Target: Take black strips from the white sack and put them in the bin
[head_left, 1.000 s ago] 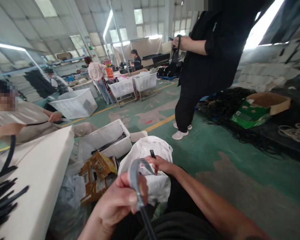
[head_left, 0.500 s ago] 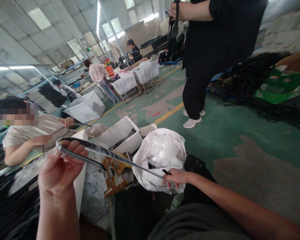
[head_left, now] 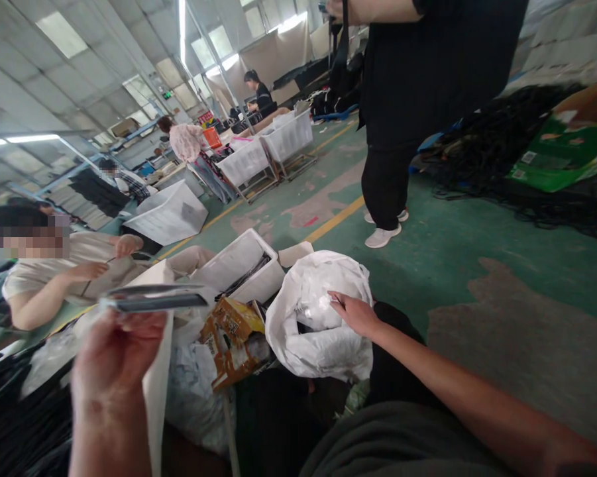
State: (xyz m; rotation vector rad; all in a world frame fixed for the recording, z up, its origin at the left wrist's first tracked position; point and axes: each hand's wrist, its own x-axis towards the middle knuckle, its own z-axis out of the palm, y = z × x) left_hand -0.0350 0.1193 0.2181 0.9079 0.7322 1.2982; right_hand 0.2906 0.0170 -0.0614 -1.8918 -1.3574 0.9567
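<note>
Left hand (head_left: pixel 119 354) upright; right hand (head_left: pixel 356 314) outstretched

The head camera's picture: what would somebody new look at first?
Probably the big white bag just below the middle, with the right hand over it. Next, the dark, blurry strip in the left hand. A standing person in black fills much of the upper right.

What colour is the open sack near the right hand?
The sack is white, in the head view.
</note>
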